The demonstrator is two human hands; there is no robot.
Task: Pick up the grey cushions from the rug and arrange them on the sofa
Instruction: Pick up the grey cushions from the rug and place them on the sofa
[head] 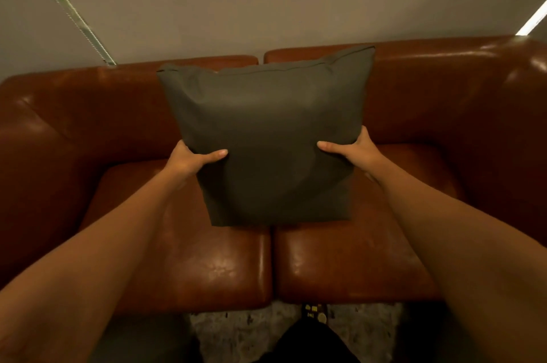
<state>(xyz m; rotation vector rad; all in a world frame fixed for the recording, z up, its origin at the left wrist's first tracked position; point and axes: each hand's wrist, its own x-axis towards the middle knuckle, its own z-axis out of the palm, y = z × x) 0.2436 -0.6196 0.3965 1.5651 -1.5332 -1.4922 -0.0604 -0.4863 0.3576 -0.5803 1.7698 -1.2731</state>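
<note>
head view: plain dark grey cushion [266,137] (square, slightly puffed).

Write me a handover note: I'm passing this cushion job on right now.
Left hand grips the grey cushion at its left edge; right hand grips its right edge.
The cushion is upright over the sofa, above the middle seam.
Done: this one is off the rug.
Left: settle it and let go. No other cushion is plainly in view, so check the rug.

Grey cushion [266,131]: matt woven cloth, smooth. Sofa [207,262]: glossy brown leather, creased sheen. Rug [236,324]: rough mottled pile.
</note>
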